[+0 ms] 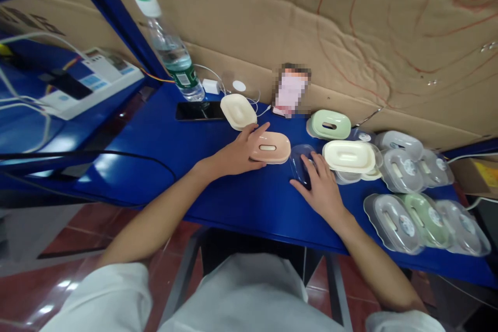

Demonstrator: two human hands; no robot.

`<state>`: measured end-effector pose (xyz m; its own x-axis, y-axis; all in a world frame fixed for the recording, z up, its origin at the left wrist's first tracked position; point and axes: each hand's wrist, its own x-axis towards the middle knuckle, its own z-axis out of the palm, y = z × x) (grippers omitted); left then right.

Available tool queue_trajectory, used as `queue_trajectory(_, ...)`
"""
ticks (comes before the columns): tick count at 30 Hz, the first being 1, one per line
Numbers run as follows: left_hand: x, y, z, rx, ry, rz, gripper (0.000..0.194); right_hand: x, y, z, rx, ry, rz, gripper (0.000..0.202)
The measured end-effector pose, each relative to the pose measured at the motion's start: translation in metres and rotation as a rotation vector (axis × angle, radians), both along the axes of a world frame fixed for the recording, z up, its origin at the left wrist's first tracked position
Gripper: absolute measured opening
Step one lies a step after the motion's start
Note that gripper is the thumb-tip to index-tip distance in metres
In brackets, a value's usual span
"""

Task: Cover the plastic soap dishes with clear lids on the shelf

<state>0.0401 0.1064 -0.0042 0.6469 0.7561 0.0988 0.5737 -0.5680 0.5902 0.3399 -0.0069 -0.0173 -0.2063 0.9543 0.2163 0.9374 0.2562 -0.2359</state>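
Observation:
Near the middle of the blue table lies a pink oval box (pixel 277 145) with a slot in its top. My left hand (pixel 243 151) rests at its left side, fingers spread, thumb and fingertips touching it. Just behind that hand sits a cream oval tray (pixel 238 111). To the right of the pink box, my right hand (pixel 321 184) lies with fingers apart over a clear plastic cover (pixel 300 158), partly hiding it. Beyond the right hand are a cream lid (pixel 348 156) on clear plastic pieces and a green slotted box (pixel 331 124).
Several grey and green boxes in clear covers (pixel 404 223) fill the right side of the blue table (pixel 257 207). At the back stand a water bottle (pixel 177 59) and a lit phone (pixel 290 93); a dark phone (pixel 199 110) lies flat. A power strip (pixel 93 88) and cables are left.

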Motion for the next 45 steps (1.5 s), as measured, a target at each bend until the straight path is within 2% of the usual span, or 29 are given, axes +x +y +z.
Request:
queue_trajectory(4, -0.004, 0.005, 0.004, -0.036, -0.021, -0.018, 0.114, 0.001, 0.001, 0.006, 0.049, 0.223, -0.003, 0.064)
queue_trajectory(7, -0.003, 0.003, 0.009, -0.08, -0.021, -0.085, 0.123, -0.001, 0.0, 0.01, 0.052, 0.317, 0.072, 0.068)
queue_trajectory(12, 0.01, -0.01, 0.003, -0.162, -0.15, -0.204, 0.128, -0.007, -0.004, 0.013, -0.003, 0.2, 0.402, 0.069)
queue_trajectory(17, 0.017, -0.016, -0.002, -0.186, -0.208, -0.255, 0.128, -0.009, -0.008, 0.02, -0.064, 0.048, 0.39, 0.065)
queue_trajectory(23, 0.016, -0.018, 0.007, -0.197, -0.148, -0.292, 0.121, -0.011, -0.008, 0.021, -0.037, 0.011, 0.48, 0.055)
queue_trajectory(31, 0.016, -0.014, 0.013, -0.124, -0.032, -0.295, 0.101, -0.015, -0.002, 0.01, -0.07, 0.019, 0.477, 0.057)
queue_trajectory(33, 0.014, -0.012, 0.015, -0.107, -0.015, -0.298, 0.098, -0.013, 0.0, 0.007, -0.063, 0.004, 0.435, 0.064)
queue_trajectory(36, 0.004, -0.006, 0.018, -0.053, 0.033, -0.255, 0.096, -0.005, 0.005, 0.006, -0.014, -0.04, 0.295, 0.074)
queue_trajectory(41, -0.013, 0.008, 0.017, 0.107, 0.094, -0.067, 0.088, 0.016, 0.016, 0.015, 0.09, -0.117, 0.051, 0.054)
queue_trajectory(43, -0.015, 0.014, 0.015, 0.135, 0.11, -0.033, 0.089, 0.015, 0.015, 0.017, 0.074, -0.133, 0.033, 0.049)
queue_trajectory(45, -0.015, 0.017, 0.015, 0.148, 0.138, -0.039, 0.091, 0.007, 0.011, 0.016, 0.034, -0.147, 0.091, 0.047)
